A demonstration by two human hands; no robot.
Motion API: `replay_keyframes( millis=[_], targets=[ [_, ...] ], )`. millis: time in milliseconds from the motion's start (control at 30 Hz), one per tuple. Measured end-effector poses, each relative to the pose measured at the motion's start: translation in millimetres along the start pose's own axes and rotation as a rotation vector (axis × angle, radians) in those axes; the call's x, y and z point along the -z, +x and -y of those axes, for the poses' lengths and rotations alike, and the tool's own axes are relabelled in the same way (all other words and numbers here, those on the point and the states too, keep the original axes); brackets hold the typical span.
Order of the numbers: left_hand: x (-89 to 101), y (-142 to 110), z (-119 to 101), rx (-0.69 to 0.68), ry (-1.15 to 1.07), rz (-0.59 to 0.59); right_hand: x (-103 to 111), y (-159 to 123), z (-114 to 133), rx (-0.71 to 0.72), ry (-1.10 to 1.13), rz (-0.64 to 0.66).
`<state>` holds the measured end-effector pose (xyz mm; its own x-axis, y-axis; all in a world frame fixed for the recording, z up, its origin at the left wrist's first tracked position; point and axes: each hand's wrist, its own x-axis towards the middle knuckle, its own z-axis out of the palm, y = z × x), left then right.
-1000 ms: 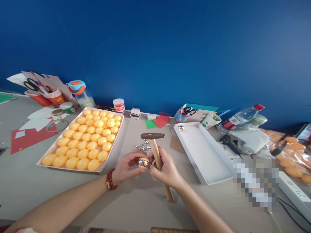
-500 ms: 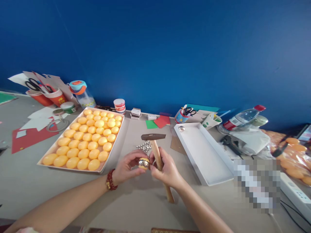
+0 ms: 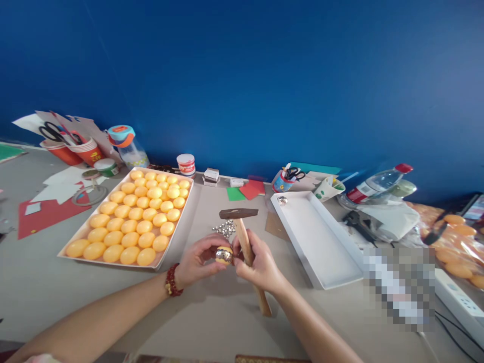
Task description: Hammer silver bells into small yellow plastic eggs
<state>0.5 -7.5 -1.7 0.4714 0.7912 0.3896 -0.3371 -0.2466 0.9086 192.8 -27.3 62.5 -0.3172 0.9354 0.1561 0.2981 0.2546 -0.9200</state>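
My left hand (image 3: 198,262) pinches a yellow ball (image 3: 224,255) whose face is covered with shiny silver studs. My right hand (image 3: 257,263) grips the wooden handle of a hammer (image 3: 242,237), the dark head pointing up, and its fingertips touch the ball too. Both hands hover just above the table, in the middle. A small heap of silver studs (image 3: 224,228) lies just behind the hands. A tray (image 3: 180,222) filled with several rows of plain yellow balls sits to the left.
A white empty tray (image 3: 321,242) with one studded ball (image 3: 282,200) at its far end lies to the right. Cups, scissors, paper scraps and a jar line the back edge. A water bottle (image 3: 378,182), a bag of orange balls (image 3: 457,242) and a power strip (image 3: 459,302) crowd the right.
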Motion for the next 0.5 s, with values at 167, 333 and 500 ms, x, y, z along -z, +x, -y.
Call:
replay_keyframes(
  millis=[167,333,500],
  targets=[
    [-0.4,0.1,-0.4,-0.003,-0.008,0.003,-0.1,0.1,1.1,-0.010,0.005,0.003],
    [0.2,-0.1,0.1,0.017,-0.018,-0.004,0.0,-0.2,-1.1,-0.027,0.024,0.015],
    [0.8,1.5,1.7,-0.030,-0.038,-0.043,-0.3,-0.9,-5.9,0.038,0.091,-0.041]
  ],
)
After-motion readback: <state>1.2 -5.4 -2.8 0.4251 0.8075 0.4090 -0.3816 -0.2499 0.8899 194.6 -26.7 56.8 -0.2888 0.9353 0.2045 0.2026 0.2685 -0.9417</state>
